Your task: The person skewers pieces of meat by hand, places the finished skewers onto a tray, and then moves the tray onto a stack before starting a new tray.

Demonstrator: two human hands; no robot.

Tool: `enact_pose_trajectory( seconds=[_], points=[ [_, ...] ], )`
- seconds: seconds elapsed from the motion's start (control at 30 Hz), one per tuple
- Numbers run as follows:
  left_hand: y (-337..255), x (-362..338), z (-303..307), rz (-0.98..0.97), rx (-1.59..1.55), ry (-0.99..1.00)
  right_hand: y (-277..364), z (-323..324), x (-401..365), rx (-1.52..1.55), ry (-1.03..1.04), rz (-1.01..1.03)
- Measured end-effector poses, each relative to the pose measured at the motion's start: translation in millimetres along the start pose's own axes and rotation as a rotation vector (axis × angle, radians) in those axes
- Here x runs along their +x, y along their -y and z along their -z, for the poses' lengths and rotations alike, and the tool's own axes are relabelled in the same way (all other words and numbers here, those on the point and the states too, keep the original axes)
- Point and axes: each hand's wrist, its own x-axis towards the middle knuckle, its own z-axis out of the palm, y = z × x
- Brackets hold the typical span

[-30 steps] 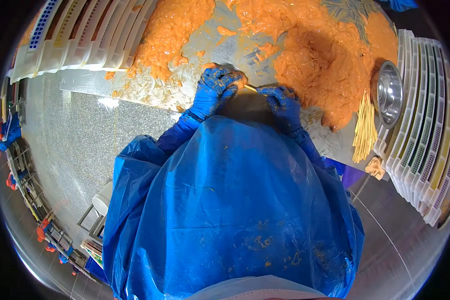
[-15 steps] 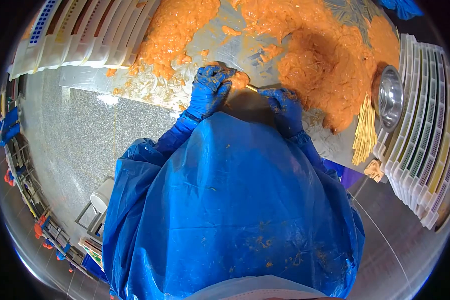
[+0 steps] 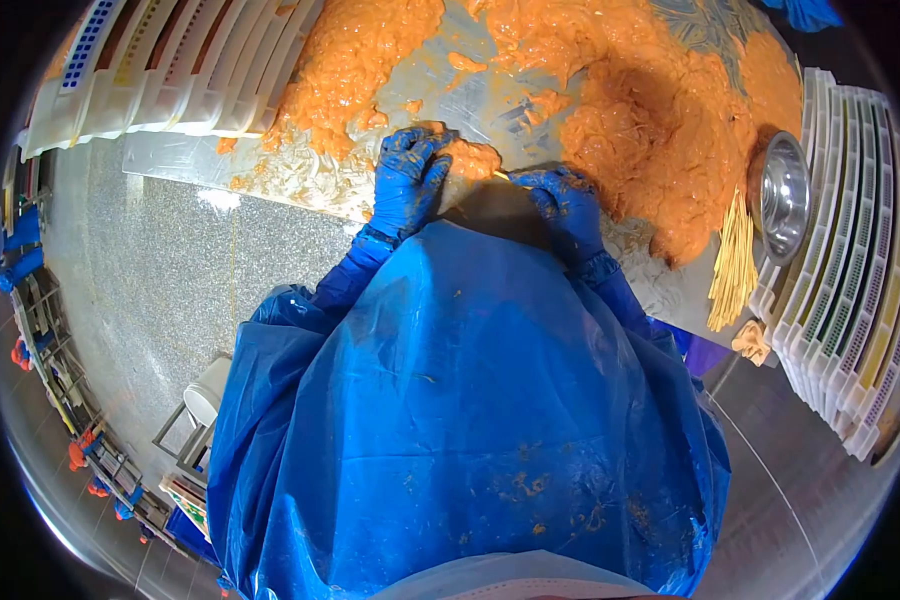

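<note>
Blue gloves cover both hands. My left hand is closed on one end of a piece of orange, marinated meat, just above the metal table. From the right, my right hand grips a thin skewer, whose visible part runs into the near end of that meat. How far the stick reaches inside is hidden. To the right of my right hand lies a big heap of the same orange meat. Another mound of meat spreads beyond my left hand.
A bundle of skewers lies at the right table edge beside a steel bowl. Stacked plastic crates stand at right, more crates at upper left. Pale residue coats the table's near-left edge. Several people are far left.
My left hand has shifted slightly left, and more of the meat shows between the hands. The right hand has barely moved, still on the skewer.
</note>
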Motion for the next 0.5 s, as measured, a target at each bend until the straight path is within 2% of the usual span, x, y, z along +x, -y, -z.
enact_pose_trajectory(
  seconds=[0.07, 0.37, 0.5],
  points=[
    [3, -1, -1, 0.006, 0.012, 0.004, 4, 6, 6, -0.104, 0.021, 0.113],
    [9, -3, -6, 0.004, 0.092, -0.001, 16, -11, 7, -0.036, -0.025, 0.015],
    [1, 1, 2, 0.025, 0.078, 0.039, 9, -17, 13, -0.096, -0.069, 0.092]
  ],
)
